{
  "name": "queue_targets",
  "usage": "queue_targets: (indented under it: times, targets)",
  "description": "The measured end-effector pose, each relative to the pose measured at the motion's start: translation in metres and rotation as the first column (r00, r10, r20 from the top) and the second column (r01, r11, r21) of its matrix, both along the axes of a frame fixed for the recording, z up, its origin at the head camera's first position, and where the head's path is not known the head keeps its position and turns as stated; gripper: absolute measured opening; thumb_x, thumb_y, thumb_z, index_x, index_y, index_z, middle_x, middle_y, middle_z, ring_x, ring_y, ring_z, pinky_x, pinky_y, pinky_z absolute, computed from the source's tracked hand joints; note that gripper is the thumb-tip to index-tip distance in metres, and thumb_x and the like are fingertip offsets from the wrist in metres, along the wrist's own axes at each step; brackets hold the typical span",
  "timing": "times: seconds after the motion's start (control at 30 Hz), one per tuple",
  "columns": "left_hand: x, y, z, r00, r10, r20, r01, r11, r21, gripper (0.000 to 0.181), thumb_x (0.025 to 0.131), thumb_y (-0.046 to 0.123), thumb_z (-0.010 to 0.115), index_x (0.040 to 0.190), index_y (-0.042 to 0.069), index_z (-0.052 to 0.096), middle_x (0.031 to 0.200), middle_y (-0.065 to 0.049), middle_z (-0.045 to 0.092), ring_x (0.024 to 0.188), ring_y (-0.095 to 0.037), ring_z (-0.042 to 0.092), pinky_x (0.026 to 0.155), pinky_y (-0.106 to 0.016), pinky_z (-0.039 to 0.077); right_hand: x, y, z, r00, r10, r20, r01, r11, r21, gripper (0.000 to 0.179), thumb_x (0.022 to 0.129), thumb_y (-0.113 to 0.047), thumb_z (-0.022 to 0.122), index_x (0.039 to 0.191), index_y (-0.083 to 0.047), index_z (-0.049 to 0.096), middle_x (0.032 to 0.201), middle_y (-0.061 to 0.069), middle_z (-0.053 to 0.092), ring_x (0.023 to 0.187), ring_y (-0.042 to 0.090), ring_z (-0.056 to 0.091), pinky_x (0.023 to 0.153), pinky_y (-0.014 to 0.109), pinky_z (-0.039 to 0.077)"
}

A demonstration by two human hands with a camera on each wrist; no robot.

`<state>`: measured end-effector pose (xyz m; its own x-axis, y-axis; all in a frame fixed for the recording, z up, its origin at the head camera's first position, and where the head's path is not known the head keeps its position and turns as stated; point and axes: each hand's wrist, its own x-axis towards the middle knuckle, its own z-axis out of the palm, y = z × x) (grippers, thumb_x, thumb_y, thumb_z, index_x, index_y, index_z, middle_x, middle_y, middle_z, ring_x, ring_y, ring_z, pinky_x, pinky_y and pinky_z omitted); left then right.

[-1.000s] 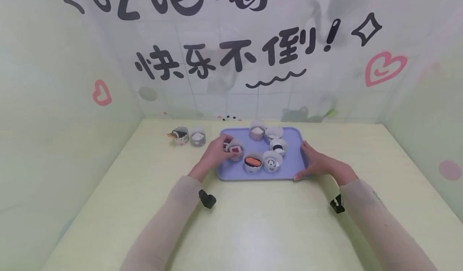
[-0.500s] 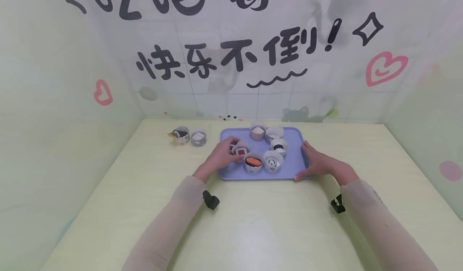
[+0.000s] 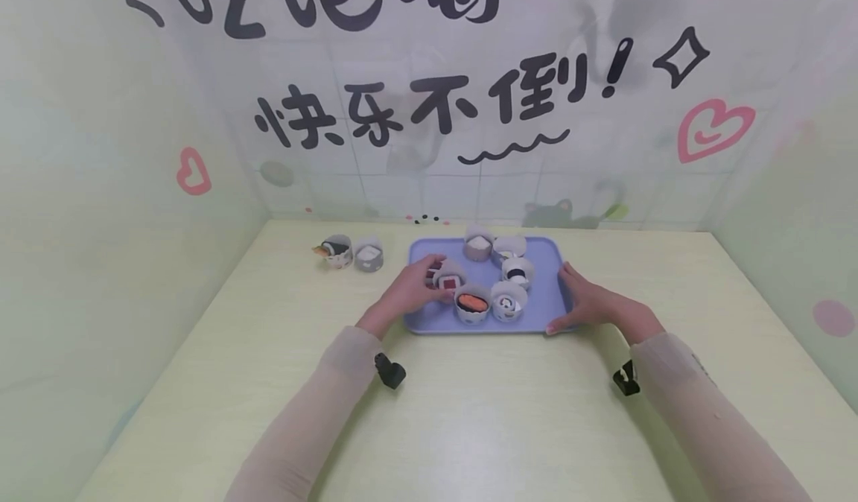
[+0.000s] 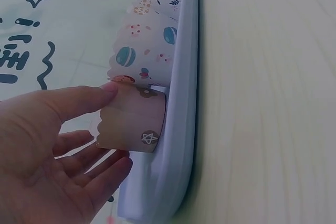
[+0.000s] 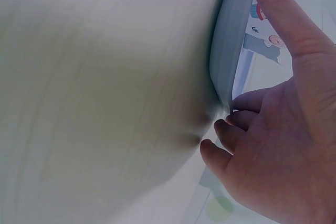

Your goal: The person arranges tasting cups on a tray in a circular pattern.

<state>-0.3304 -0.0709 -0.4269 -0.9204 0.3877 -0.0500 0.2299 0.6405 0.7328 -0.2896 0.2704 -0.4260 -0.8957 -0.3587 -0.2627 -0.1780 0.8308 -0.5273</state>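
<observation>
In the head view, my left hand (image 3: 417, 291) grips a paper cup with a red-centred sushi roll (image 3: 450, 284) at the left part of the blue tray (image 3: 421, 322). The left wrist view shows thumb and fingers around that brown paper cup (image 4: 134, 121), which is right against a patterned cup (image 4: 144, 51). Just right of it stand a cup with orange-topped sushi (image 3: 472, 304) and a cup with a swirl roll (image 3: 507, 303). My right hand (image 3: 593, 301) holds the tray's right front corner, thumb at the front edge, fingers along the right side (image 5: 283, 135).
Further back on the tray are a cup with a black-banded piece (image 3: 516, 274), a cup with a pale piece (image 3: 478, 244) and another cup (image 3: 509, 250). Left of the tray stand a cup with a shrimp-tailed roll (image 3: 337, 251) and a grey-patterned cup (image 3: 369, 255). A printed wall (image 3: 429, 197) rises behind.
My left hand has moved a little to the right with the red-centred sushi cup, up beside the orange-topped one. The right hand stays at the tray's corner.
</observation>
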Motion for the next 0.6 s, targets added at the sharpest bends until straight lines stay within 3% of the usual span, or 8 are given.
queue_targets:
  times: [0.2, 0.6]
  targets:
    - [-0.001, -0.006, 0.002, 1.000, 0.000, 0.027, -0.001, 0.999, 0.032, 0.086, 0.088, 0.026, 0.077, 0.157, 0.011, 0.028, 0.151, -0.011, 0.050, 0.138, -0.030, 0.050, 0.116, -0.045, 0.041, 0.001, 0.001, -0.004, 1.000, -0.002, 0.005, 0.002, 1.000, -0.012, 0.136, 0.071, -0.047, 0.087, 0.152, 0.015, -0.003, 0.159, 0.039, -0.010, 0.148, 0.055, -0.003, 0.121, 0.066, 0.009]
    - [-0.012, -0.019, 0.022, 0.999, 0.021, -0.042, -0.019, 0.998, 0.054, 0.075, 0.090, 0.023, 0.074, 0.153, 0.009, 0.035, 0.149, -0.012, 0.051, 0.136, -0.032, 0.052, 0.113, -0.044, 0.046, 0.001, 0.001, -0.001, 1.000, -0.001, -0.010, 0.001, 1.000, 0.009, 0.135, 0.072, -0.049, 0.086, 0.152, 0.015, -0.002, 0.159, 0.038, -0.009, 0.148, 0.055, -0.002, 0.122, 0.065, 0.009]
